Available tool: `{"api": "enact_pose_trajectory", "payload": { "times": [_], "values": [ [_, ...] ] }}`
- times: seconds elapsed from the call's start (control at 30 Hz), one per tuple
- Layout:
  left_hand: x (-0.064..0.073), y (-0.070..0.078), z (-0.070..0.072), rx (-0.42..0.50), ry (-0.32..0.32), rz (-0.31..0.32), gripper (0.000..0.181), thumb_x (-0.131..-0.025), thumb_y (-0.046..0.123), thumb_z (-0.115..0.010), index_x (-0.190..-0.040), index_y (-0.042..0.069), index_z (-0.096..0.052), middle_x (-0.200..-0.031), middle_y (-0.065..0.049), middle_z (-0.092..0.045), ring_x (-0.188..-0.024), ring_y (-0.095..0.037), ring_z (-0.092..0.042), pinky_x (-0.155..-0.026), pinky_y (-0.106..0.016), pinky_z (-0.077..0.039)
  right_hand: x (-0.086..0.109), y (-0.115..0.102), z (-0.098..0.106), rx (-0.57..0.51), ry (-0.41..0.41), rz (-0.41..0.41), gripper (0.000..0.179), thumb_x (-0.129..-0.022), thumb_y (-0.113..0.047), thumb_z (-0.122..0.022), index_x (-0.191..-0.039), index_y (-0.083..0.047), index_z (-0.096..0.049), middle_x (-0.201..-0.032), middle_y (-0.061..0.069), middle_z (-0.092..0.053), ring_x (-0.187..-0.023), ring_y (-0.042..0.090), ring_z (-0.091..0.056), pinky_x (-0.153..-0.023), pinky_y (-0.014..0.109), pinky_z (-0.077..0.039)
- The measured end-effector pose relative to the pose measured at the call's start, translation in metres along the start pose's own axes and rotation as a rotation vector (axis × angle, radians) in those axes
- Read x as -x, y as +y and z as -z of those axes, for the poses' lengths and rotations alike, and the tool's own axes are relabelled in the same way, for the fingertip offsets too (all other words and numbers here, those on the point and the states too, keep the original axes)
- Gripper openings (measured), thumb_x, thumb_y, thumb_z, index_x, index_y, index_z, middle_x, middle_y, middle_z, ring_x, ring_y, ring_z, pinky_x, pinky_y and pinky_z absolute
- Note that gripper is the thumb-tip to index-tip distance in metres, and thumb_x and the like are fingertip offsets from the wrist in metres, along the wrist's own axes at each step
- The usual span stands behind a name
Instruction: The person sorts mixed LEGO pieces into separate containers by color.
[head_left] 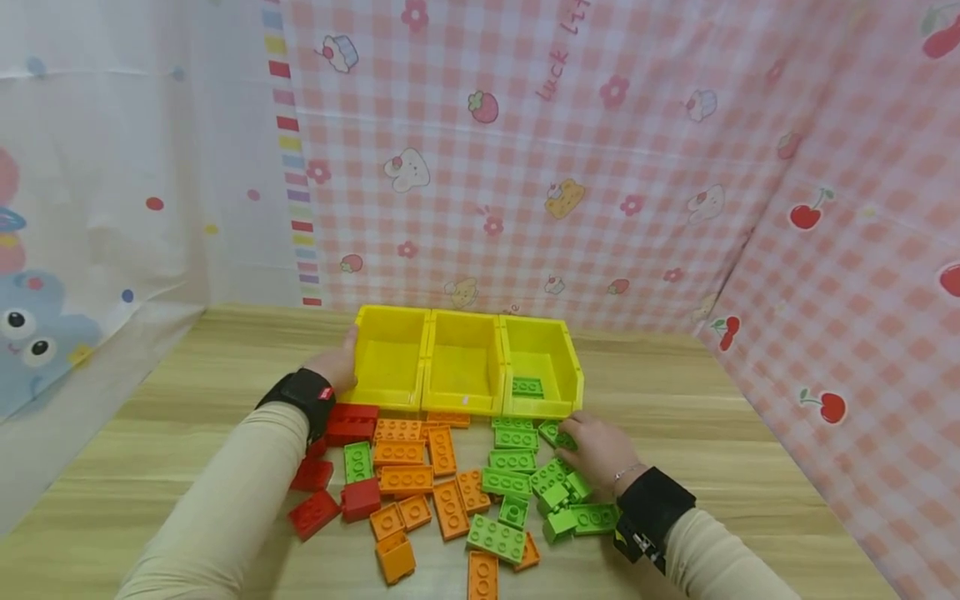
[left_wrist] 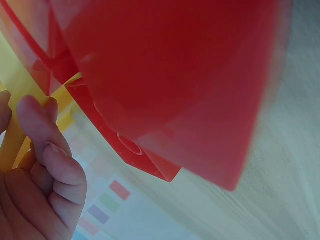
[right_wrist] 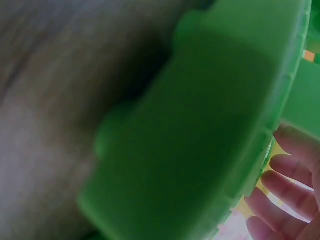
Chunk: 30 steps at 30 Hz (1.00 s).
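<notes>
At the left end of a row of three joined yellow bins [head_left: 465,404], my left hand [head_left: 337,367] grips the side wall, its fingers curled in the left wrist view. My right hand [head_left: 600,450] is at the front right corner of the bins, fingertips at a dark-shaded green brick [head_left: 552,433]. In the right wrist view its fingers [right_wrist: 287,192] are spread and loosely bent; a large blurred green brick [right_wrist: 200,135] covers much of that view. One green brick [head_left: 527,387] lies inside the right bin. Red bricks [head_left: 352,423] lie close by my left wrist.
Orange bricks [head_left: 405,479] spread over the middle of the wooden table [head_left: 645,367], several green bricks [head_left: 512,461] to their right. A green brick [head_left: 357,462] lies among the red ones. Behind the bins stands a pink checked cloth [head_left: 525,233].
</notes>
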<state>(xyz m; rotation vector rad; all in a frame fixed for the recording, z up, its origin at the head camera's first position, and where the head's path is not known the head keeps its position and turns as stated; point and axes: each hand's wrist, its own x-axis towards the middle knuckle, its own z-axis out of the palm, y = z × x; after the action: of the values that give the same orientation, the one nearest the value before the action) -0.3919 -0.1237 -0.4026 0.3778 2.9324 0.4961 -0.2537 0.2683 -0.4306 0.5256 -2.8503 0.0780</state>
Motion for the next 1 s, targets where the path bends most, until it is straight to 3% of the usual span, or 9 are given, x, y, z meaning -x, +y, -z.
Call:
{"api": "enact_pose_trajectory", "payload": {
  "times": [0.2, 0.43, 0.7, 0.87, 1.0],
  "values": [
    [0.0, 0.003, 0.003, 0.003, 0.001, 0.022, 0.083, -0.087, 0.005, -0.056, -0.146, -0.002, 0.001, -0.063, -0.011, -0.05, -0.053, -0.025, -0.048, -0.052, -0.032, -0.036, -0.003, -0.001, 0.002, 0.003, 0.0, -0.012, 0.021, -0.077, -0.023, -0.076, -0.09, -0.011, -0.065, -0.086, -0.002, -0.055, -0.073, 0.013, -0.056, -0.064, 0.032, -0.047],
    [0.0, 0.001, 0.002, -0.004, 0.001, 0.002, 0.085, -0.085, 0.004, -0.056, -0.146, -0.004, 0.002, -0.062, -0.011, -0.05, -0.054, -0.025, -0.048, -0.053, -0.032, -0.036, -0.004, -0.002, 0.0, -0.008, -0.011, -0.012, 0.018, -0.077, -0.021, -0.076, -0.088, -0.012, -0.065, -0.087, -0.003, -0.055, -0.072, 0.011, -0.054, -0.064, 0.031, -0.046],
    [0.002, 0.002, 0.003, -0.005, 0.006, -0.003, 0.085, -0.085, 0.004, -0.058, -0.146, -0.005, 0.0, -0.063, -0.012, -0.05, -0.055, -0.027, -0.05, -0.055, -0.034, -0.038, -0.006, -0.005, 0.006, -0.056, -0.063, -0.026, 0.023, -0.078, -0.021, -0.075, -0.096, -0.009, -0.067, -0.089, -0.001, -0.056, -0.075, 0.012, -0.055, -0.067, 0.032, -0.047],
    [0.005, 0.004, 0.005, -0.005, 0.01, 0.009, 0.083, -0.085, 0.004, -0.058, -0.146, -0.004, -0.001, -0.064, -0.012, -0.051, -0.055, -0.026, -0.049, -0.053, -0.032, -0.036, -0.007, -0.003, 0.012, -0.144, -0.099, -0.03, 0.024, -0.08, -0.018, -0.072, -0.1, -0.007, -0.067, -0.091, 0.0, -0.058, -0.078, 0.012, -0.055, -0.072, 0.033, -0.047],
    [0.008, 0.005, 0.004, 0.011, 0.016, -0.009, 0.082, -0.085, 0.002, -0.056, -0.146, -0.005, -0.001, -0.06, -0.01, -0.048, -0.05, -0.023, -0.045, -0.05, -0.031, -0.035, -0.009, 0.001, 0.02, -0.242, -0.141, 0.022, 0.024, -0.08, -0.014, -0.07, -0.103, -0.005, -0.066, -0.094, 0.002, -0.059, -0.075, 0.011, -0.053, -0.069, 0.031, -0.047]
  ]
}}
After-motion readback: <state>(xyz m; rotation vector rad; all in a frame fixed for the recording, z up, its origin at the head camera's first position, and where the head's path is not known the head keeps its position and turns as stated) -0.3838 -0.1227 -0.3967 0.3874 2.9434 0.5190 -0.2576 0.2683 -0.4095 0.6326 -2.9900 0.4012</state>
